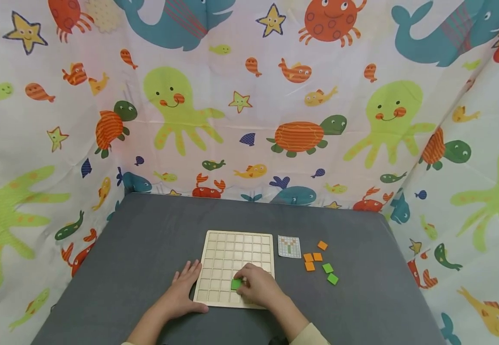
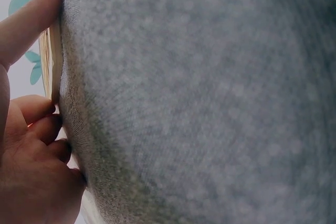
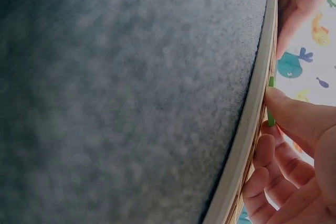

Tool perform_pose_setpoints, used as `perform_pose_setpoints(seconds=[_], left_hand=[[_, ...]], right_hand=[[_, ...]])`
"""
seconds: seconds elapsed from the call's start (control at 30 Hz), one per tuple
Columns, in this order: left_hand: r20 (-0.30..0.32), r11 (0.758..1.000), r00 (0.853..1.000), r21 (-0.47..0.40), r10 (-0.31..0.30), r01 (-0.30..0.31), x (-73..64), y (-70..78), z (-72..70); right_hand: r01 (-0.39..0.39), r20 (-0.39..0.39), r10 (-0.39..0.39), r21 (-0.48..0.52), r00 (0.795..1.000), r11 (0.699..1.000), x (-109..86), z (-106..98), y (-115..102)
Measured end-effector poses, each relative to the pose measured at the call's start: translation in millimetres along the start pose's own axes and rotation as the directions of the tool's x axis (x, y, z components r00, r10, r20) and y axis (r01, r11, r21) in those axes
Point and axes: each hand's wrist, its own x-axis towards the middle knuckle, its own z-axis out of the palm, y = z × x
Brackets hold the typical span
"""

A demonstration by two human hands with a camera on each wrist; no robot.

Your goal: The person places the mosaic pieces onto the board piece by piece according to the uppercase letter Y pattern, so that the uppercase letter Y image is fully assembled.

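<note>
A wooden grid board [image 1: 217, 263] lies on the grey surface in the head view. Along its left edge rests my left hand [image 1: 182, 292], fingers spread and the thumb by the near left corner; in the left wrist view the thumb [image 2: 37, 17] touches the board's side. Over the near half of the board, my right hand [image 1: 260, 286] pinches a green square tile [image 1: 235, 284] between thumb and fingers. From the right wrist, the same green tile [image 3: 271, 116] stands out thinly at the board's top, partly covered by the thumb. Whether it sits fully down in a cell I cannot tell.
Right of the board lies a small pattern card [image 1: 289, 247] with a coloured grid. Beyond it are several orange tiles [image 1: 309, 266] and two green tiles [image 1: 333, 279], loose on the grey table [image 1: 154, 239]. A sea-animal cloth [image 1: 232, 167] hangs around the table's back and sides.
</note>
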Motion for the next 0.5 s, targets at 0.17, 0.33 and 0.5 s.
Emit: perform_pose_setpoints(seconds=[0.17, 0.33, 0.5], left_hand=[[0.008, 1.000, 1.000, 0.001, -0.001, 0.001, -0.2, -0.2, 2.2], [0.011, 1.000, 1.000, -0.019, -0.009, 0.009, -0.5, 0.9, 2.4], [0.012, 0.999, 1.000, -0.024, -0.022, 0.023, 0.0, 3.2, -0.5]], right_hand=[[-0.018, 0.020, 0.018, -0.015, 1.000, 1.000, -0.8, 0.5, -2.2], [-0.012, 0.029, 0.014, -0.044, 0.999, 0.999, -0.6, 0.1, -4.8], [0.001, 0.017, 0.000, -0.045, 1.000, 0.999, 0.7, -1.4, -7.3]])
